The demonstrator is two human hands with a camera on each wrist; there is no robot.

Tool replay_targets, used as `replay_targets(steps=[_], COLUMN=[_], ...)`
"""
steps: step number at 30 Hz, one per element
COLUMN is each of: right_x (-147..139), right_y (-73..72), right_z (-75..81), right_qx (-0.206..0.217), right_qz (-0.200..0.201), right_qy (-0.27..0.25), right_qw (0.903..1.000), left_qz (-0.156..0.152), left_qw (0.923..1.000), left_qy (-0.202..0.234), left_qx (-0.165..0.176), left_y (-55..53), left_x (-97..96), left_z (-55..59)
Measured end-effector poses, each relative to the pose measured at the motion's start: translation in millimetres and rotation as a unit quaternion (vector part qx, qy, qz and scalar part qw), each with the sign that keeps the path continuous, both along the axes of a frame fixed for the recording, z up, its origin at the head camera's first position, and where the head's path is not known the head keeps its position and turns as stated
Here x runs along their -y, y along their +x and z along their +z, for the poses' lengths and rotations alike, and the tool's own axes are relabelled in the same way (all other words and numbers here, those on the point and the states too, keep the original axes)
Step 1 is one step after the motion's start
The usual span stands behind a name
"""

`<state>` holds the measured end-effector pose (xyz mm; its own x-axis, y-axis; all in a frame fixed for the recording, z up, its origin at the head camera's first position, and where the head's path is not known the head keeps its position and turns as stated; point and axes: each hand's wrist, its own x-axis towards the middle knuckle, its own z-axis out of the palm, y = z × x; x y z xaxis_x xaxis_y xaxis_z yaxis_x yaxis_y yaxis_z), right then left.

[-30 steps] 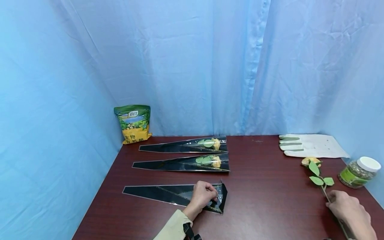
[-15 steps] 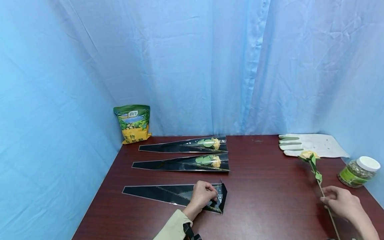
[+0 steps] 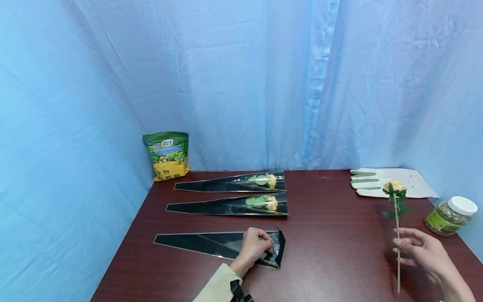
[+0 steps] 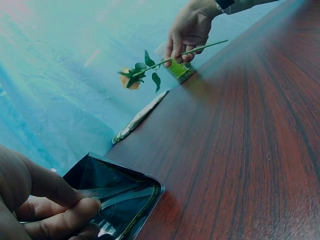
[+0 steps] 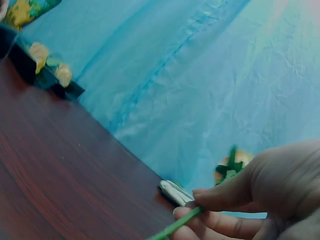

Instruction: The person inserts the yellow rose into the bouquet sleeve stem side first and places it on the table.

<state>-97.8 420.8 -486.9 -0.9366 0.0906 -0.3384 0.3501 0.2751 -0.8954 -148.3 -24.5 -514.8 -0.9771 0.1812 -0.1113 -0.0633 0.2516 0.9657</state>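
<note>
My left hand (image 3: pixel 255 246) pinches the clear front film of a black flower sleeve (image 3: pixel 211 243), near its wide right end. In the left wrist view the sleeve's mouth (image 4: pixel 125 195) gapes beside the fingertips (image 4: pixel 87 207). At the right of the table, my right hand (image 3: pixel 424 251) pinches the stem of a yellow rose (image 3: pixel 395 186) between thumb and fingers. The rose is raised above the tabletop, bloom away from me, its stem pointing back toward me. Part of its bloom shows behind the thumb in the right wrist view (image 5: pixel 235 165).
Two black sleeves, the farther one (image 3: pixel 226 183) and the nearer one (image 3: pixel 226 205), each hold a yellow rose. A fertilizer bag (image 3: pixel 167 156) stands back left. White gloves (image 3: pixel 400 182) and a white-lidded jar (image 3: pixel 450 216) are at the right. Blue curtains (image 3: pixel 234 84) enclose the table.
My right hand has lifted and turned the rose, so its stem now stands nearly straight in the head view and its leaves hang below the bloom. My left hand has stayed put on the sleeve.
</note>
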Motion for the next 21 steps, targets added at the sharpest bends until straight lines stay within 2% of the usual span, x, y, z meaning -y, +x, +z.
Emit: replay_targets(steps=[2, 5, 9, 16, 21], right_x=[1.7, 5.7, 10.3, 17.8, 26.5], right_y=[1.3, 3.4, 5.6, 4.7, 4.2], right_z=[-4.5, -11.6, -20.5, -27.1, -33.0], right_qx=[-0.016, -0.052, -0.091, -0.084, -0.096], right_qz=[-0.014, -0.02, 0.004, 0.037, 0.058], right_qy=[-0.074, -0.189, -0.304, -0.431, -0.519], right_qw=[0.997, 0.9804, 0.9482, 0.8975, 0.8474], left_qz=[0.0, 0.001, 0.001, 0.003, 0.003], left_qw=[1.0, 1.0, 1.0, 1.0, 1.0], left_qy=[0.0, -0.002, -0.002, -0.003, -0.005], left_qx=[0.0, -0.001, 0.0, 0.0, 0.001], left_y=[-0.2, -0.1, 0.4, 0.6, 0.6], left_x=[0.1, 0.2, 0.1, -0.3, -0.5], left_z=[-0.1, -0.4, -0.7, -0.9, -1.1])
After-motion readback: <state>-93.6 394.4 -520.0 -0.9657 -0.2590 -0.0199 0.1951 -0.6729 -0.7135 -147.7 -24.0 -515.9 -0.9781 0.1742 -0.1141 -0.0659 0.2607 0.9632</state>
